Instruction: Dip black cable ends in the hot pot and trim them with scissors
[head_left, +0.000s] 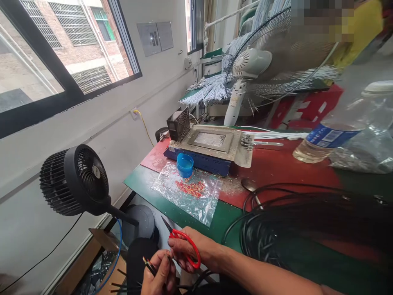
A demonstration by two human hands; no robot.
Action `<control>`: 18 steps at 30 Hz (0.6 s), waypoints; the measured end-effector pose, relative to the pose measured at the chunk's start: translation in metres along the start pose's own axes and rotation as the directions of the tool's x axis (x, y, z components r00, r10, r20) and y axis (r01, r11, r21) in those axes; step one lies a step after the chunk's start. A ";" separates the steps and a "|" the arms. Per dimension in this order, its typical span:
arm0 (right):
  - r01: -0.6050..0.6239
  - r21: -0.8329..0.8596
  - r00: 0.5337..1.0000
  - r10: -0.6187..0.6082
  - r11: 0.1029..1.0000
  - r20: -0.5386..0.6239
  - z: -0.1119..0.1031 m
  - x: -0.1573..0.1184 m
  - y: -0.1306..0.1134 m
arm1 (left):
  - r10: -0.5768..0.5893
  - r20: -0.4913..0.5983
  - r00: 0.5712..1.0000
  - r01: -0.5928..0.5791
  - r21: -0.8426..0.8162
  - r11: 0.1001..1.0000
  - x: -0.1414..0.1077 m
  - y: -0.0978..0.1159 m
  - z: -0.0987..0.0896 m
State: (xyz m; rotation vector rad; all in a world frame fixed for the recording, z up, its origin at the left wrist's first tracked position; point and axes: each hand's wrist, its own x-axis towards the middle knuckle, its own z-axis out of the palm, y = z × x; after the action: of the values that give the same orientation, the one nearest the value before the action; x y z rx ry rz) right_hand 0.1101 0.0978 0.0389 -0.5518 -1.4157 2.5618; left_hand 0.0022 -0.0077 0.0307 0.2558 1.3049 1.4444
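Observation:
My right hand (196, 246) is closed around the red-handled scissors (196, 256), whose dark blades point up and to the left. Just below and to the left, my left hand (161, 274) is closed on black cables (150, 267) with short coloured wire ends showing. The fingertips of both hands meet near those wires, and exactly what they pinch is too small to make out. Loose black cable ends (119, 285) stick out to the left of my left hand. Beyond the hands, red and yellow bits (192, 188) lie on a clear plastic bag (202, 209) on the table.
A blue cup (185, 165) stands before a metal-topped heating unit (211, 139) with a small fan (179, 125). Coiled black cable (260, 237) covers the table's right side, near a spoon (250, 186) and a plastic bottle (328, 139). A black floor fan (89, 178) stands left.

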 end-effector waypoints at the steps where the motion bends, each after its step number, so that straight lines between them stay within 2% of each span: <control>1: 0.010 -0.006 1.000 -0.010 1.000 -0.007 0.000 -0.001 -0.001 | 0.002 -0.008 1.000 -0.002 0.007 1.000 0.001 0.000 0.000; 9: 0.058 -0.077 0.998 -0.058 0.995 0.004 0.002 0.000 0.001 | -0.026 -0.098 0.995 0.023 -0.031 0.999 0.003 -0.002 0.001; 12: 0.065 -0.059 0.998 -0.065 0.996 0.004 0.002 0.000 0.000 | -0.033 -0.085 0.996 0.030 -0.033 0.999 0.005 -0.002 0.000; 18: 0.085 -0.021 0.996 -0.086 0.996 -0.008 0.000 0.000 -0.003 | 0.035 -0.119 0.992 -0.038 -0.023 0.999 0.005 -0.002 0.004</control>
State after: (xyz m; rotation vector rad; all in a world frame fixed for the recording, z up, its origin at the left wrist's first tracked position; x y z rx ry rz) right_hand 0.1097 0.0989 0.0413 -0.4941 -1.4320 2.4780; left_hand 0.0039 -0.0017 0.0280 0.1802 1.3824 1.5258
